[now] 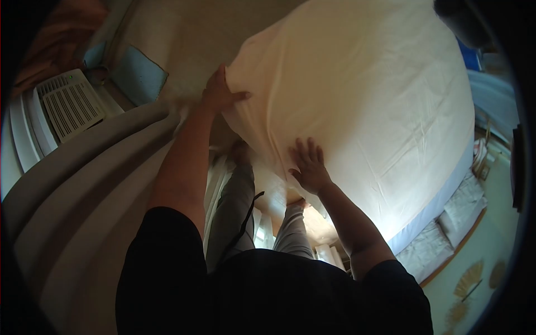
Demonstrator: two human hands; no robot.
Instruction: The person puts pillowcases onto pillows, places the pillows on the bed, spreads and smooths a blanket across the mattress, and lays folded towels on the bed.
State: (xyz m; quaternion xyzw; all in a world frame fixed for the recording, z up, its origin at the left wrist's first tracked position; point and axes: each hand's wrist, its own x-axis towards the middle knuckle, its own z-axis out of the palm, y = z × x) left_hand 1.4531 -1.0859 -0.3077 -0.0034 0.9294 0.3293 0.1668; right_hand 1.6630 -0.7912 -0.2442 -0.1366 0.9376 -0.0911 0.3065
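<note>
A pale cream bed sheet (pixel 346 95) covers the bed, with soft creases near its left edge. My left hand (pixel 220 94) is at the rounded edge of the bed, its thumb stretched out over the sheet and the other fingers along the side, partly hidden. Lying flat on the sheet nearer my body is my right hand (pixel 310 166), fingers spread and nothing in it. Small folds run through the sheet between the two hands.
A grey curtain (pixel 95 184) hangs close on the left, beside an air conditioner (pixel 71 105). Pillows (pixel 419 248) lie at the bed's lower right. My legs (pixel 231 206) stand in the narrow gap by the bed. A bluish panel (pixel 138 75) leans near the wall.
</note>
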